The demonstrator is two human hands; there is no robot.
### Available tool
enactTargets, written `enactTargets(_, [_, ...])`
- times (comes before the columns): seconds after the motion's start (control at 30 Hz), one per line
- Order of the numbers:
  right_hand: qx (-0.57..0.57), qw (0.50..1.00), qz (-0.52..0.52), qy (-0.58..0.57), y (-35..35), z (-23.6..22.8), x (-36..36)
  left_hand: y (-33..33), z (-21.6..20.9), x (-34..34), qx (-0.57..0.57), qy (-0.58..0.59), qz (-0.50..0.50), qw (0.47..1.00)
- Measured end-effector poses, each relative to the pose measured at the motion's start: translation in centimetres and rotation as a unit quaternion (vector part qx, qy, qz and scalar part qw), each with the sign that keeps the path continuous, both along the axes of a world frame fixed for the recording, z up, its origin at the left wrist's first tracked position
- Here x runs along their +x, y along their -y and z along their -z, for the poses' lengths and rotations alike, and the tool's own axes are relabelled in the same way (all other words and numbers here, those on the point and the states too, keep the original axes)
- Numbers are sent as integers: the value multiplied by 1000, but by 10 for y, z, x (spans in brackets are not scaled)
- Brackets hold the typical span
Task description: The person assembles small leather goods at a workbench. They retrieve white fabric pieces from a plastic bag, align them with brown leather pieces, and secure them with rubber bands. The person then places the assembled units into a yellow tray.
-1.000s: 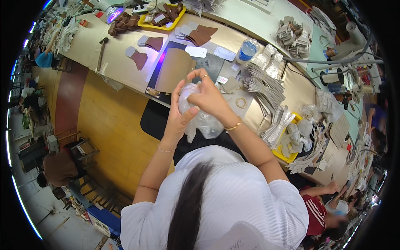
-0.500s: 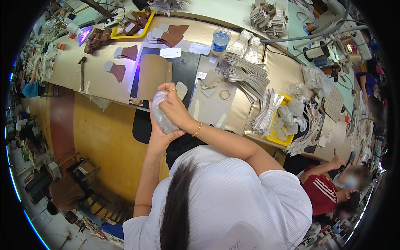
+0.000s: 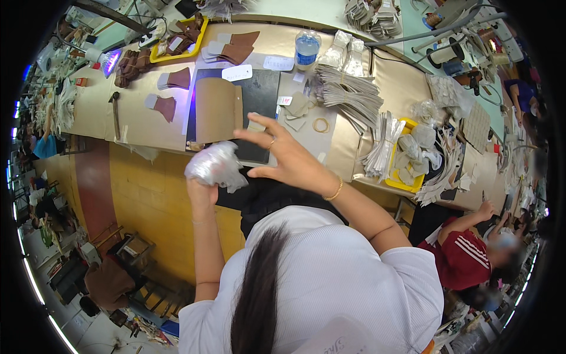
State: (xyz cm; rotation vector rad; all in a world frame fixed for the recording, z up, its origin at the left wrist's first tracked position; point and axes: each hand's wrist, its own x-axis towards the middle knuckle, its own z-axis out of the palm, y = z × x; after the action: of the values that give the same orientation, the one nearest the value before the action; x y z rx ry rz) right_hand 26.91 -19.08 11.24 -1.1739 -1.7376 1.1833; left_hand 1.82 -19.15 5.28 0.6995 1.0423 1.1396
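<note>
A bundle of crumpled clear plastic (image 3: 216,166) rests in my left hand (image 3: 202,192), whose fingers are mostly hidden beneath it. What the plastic wraps, if anything, I cannot make out. To its right, my right hand (image 3: 289,154) is held with fingers spread and nothing in them, the thumb close to the plastic. Both hands are at the near edge of the bench. Just beyond them, a curved brown sheet (image 3: 215,109) lies on a dark board (image 3: 259,103).
Brown cut pieces (image 3: 239,48) and a hammer (image 3: 115,112) lie on the left of the bench. A water bottle (image 3: 306,48) stands at the back. Rubber bands (image 3: 321,125), bundled grey strips (image 3: 348,91) and a yellow tray (image 3: 402,186) are to the right. A co-worker in red (image 3: 463,253) sits at far right.
My right hand has let go of the plastic bundle and moved right, fingers spreading. My left hand has shifted slightly left and down, still holding the bundle, which looks looser and wider.
</note>
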Motion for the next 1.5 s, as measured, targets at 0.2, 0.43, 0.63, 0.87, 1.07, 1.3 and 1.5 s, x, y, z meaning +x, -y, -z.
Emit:
enactTargets(0.2, [20, 999, -35, -12, -2, 3, -12, 2, -1, 41, -26, -5, 143, 989])
enactTargets(0.43, [275, 953, 80, 102, 2, 55, -44, 30, -16, 56, -130, 246, 77, 957])
enactTargets(0.63, [272, 958, -58, 72, 23, 46, -61, 32, -17, 23, -153, 168, -32, 973])
enactTargets(0.87, [324, 924, -192, 69, 37, 48, -53, 37, -3, -9, -175, 255, -76, 948])
enactTargets(1.07, [-128, 978, -39, -159, 19, 28, -44, 35, -28, 4, -47, 184, 36, 981])
enactTargets(1.3, [-202, 964, -26, -173, 30, 54, -47, 44, -25, 23, -23, -13, 84, 996])
enactTargets(1.5, [-262, 940, 108, -190, 22, 69, -42, 39, -17, 50, 207, -443, 116, 865])
